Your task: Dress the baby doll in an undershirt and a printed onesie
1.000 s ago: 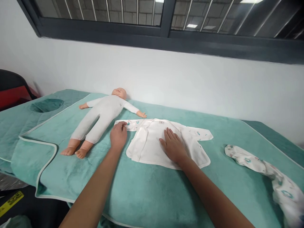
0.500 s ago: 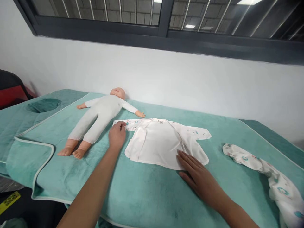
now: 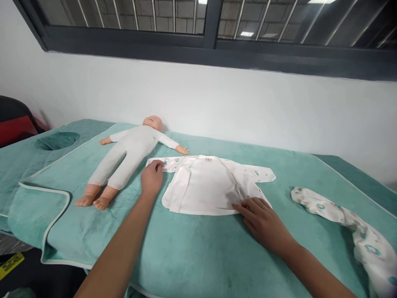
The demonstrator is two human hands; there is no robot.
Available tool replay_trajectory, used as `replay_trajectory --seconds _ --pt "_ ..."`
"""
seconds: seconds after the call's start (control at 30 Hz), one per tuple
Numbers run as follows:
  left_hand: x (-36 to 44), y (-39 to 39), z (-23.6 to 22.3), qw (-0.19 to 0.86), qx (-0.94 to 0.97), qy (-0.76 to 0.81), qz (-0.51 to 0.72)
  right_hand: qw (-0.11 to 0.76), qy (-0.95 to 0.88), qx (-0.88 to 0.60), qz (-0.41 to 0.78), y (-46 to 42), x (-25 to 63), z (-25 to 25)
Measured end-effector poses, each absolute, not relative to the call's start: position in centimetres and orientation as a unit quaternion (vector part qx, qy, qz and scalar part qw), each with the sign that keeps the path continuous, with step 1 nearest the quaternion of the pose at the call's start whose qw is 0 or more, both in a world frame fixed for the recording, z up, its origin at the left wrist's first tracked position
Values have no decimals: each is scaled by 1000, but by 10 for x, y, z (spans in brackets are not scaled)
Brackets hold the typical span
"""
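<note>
A white baby shirt (image 3: 206,188) lies spread open on the green cover, its inside facing up and its printed sleeves stretched out to both sides. My left hand (image 3: 151,177) is closed, thumb and finger pinching the left sleeve. Over the lower right corner of the shirt rests my right hand (image 3: 262,219), fingers apart and slightly bent, touching the cloth near the hem. Left of the shirt a baby doll (image 3: 133,149) in a white body lies on its back, head toward the wall, one hand close to the sleeve.
Printed baby trousers or a similar garment (image 3: 347,219) lie at the right. The soft green cover (image 3: 198,256) has a folded edge at the left, near a round hole (image 3: 57,140). A white wall (image 3: 217,103) with a barred window stands behind. A red and black chair (image 3: 17,122) is far left.
My right hand has shifted slightly right, its fingers now more bent than flat. The shirt's lower hem there has moved up a little. My left hand stays at the sleeve.
</note>
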State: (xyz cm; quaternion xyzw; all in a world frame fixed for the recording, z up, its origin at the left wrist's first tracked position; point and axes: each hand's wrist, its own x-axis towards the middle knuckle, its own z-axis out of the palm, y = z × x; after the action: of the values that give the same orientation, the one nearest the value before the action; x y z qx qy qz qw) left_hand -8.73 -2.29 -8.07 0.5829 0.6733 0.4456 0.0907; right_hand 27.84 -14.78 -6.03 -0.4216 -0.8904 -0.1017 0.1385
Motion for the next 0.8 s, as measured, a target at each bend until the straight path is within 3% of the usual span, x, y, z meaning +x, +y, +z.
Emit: replay_trajectory --seconds 0.47,0.67,0.8 --pt "-86 -19 -82 108 569 690 434 239 -849 -470 -41 -147 255 -56" --pt "-85 -19 -83 107 568 690 435 165 -788 -587 86 -90 201 -51" --pt "-86 -17 -84 102 569 695 429 95 -782 -614 47 -60 195 -72"
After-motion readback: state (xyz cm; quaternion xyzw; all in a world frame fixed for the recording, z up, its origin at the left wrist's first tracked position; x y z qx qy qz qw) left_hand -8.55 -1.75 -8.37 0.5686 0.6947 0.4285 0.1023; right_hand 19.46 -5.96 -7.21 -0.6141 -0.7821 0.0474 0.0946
